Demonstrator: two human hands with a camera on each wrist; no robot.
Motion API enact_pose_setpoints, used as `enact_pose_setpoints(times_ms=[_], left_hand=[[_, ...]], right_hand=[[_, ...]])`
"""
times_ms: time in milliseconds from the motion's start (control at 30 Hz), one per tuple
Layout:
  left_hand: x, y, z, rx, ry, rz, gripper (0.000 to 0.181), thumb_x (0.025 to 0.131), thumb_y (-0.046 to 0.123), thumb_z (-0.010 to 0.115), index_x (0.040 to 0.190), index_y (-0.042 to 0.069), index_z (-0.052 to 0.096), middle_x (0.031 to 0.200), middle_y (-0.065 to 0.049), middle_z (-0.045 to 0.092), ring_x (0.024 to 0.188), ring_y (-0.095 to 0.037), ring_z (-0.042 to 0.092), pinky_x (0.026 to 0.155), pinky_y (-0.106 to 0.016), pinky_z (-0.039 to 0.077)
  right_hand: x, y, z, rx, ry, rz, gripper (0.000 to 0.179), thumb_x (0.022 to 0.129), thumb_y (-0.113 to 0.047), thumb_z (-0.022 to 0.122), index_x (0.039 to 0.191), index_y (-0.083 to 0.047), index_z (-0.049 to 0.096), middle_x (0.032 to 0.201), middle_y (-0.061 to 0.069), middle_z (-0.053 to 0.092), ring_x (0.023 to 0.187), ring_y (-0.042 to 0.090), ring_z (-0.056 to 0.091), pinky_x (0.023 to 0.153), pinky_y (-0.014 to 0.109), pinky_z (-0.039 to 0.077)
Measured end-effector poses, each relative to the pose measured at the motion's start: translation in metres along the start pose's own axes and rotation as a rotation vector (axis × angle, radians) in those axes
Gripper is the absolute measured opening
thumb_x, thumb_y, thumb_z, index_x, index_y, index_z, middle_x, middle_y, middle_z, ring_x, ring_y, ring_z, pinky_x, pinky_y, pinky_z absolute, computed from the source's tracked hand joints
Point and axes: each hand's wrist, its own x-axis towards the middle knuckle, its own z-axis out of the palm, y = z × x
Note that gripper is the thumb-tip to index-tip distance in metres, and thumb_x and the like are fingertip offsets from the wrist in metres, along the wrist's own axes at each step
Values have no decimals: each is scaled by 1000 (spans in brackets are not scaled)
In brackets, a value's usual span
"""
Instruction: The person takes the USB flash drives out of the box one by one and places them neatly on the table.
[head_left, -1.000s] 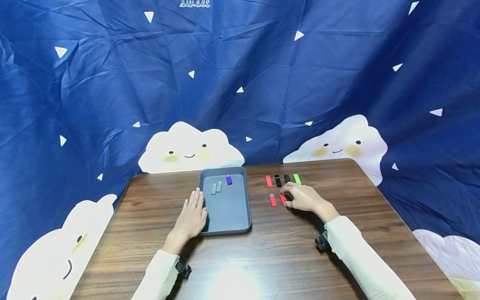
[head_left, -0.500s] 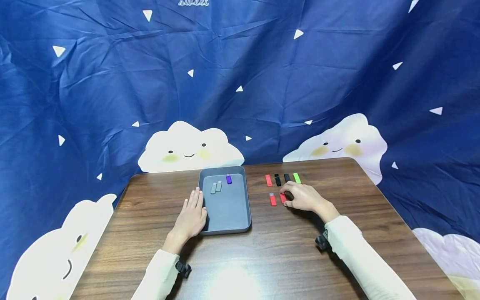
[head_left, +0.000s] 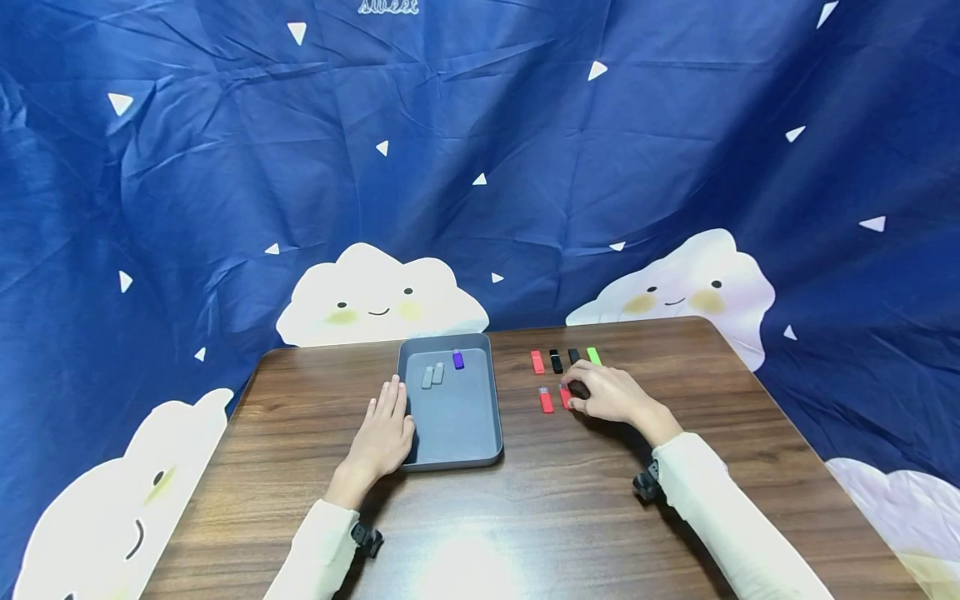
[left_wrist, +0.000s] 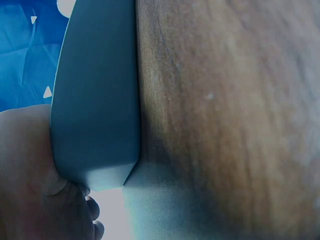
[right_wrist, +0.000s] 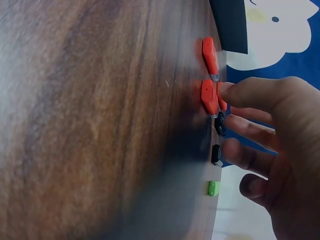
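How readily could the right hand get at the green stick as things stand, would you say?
Probably yes, quite readily: the green stick lies just beyond the right hand, with nothing seen on top of it or between them, and the hand appears empty.

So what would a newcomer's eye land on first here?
Probably the blue backdrop with smiling white clouds, filling the view behind the wooden table. Next, the three red USB sticks and one bright green USB stick, right of the grey tray, with the right hand close beside them. Inside the tray, a purple USB stick stands out near the far edge.
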Motion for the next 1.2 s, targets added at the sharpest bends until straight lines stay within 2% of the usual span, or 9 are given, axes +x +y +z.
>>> enact_pose_setpoints(times_ms=[267,400,500,667,833,1033,1200], left_hand=[[-2,4,-3,-25,29,11,63,110,19,38,163,-13,24,176,-28,16,163,-47,19,131,-65,20],[-3,6,-5,-42,43,13,63,109,18,38,162,-14,27,174,-30,20,162,-49,21,130,-67,21],[-3,7,-6,-33,40,6,62,109,18,39,162,-14,28,174,-29,20,162,-48,22,131,-65,22],[-3,7,-6,-35,34,-1,63,110,18,39,163,-13,26,175,-28,19,163,-47,21,132,-65,21],[-3,4,-2,-22,37,8,63,110,19,38,164,-12,25,176,-27,18,164,-45,18,132,-64,21],[-4,6,-5,-34,38,3,62,109,17,41,162,-14,27,175,-29,19,163,-47,21,131,-66,22],[-2,2,-1,-7,34,10,63,111,20,38,163,-12,25,176,-27,17,164,-45,19,132,-64,21]], right_hand=[[5,-2,-3,31,18,11,25,95,-26,76,120,-19,78,117,-3,75,108,25,74,84,53,60],[9,-6,-6,36,40,5,15,94,-26,76,109,-22,77,104,-9,75,96,17,73,79,47,59],[12,-9,-8,38,48,-5,5,94,-25,76,98,-25,74,90,-14,70,82,9,67,71,40,55],[18,-16,-11,47,33,-26,6,93,-21,74,91,-25,70,75,-18,60,70,4,54,63,31,46],[24,-23,-14,24,43,-50,9,91,-21,74,88,-27,68,74,-18,61,66,2,53,59,29,44],[30,-32,-17,-16,58,-100,7,92,-22,76,88,-24,70,82,-15,66,68,3,54,59,29,46],[37,-36,-19,-24,74,-144,11,91,-20,76,85,-25,68,82,-14,65,67,4,53,58,28,45]])
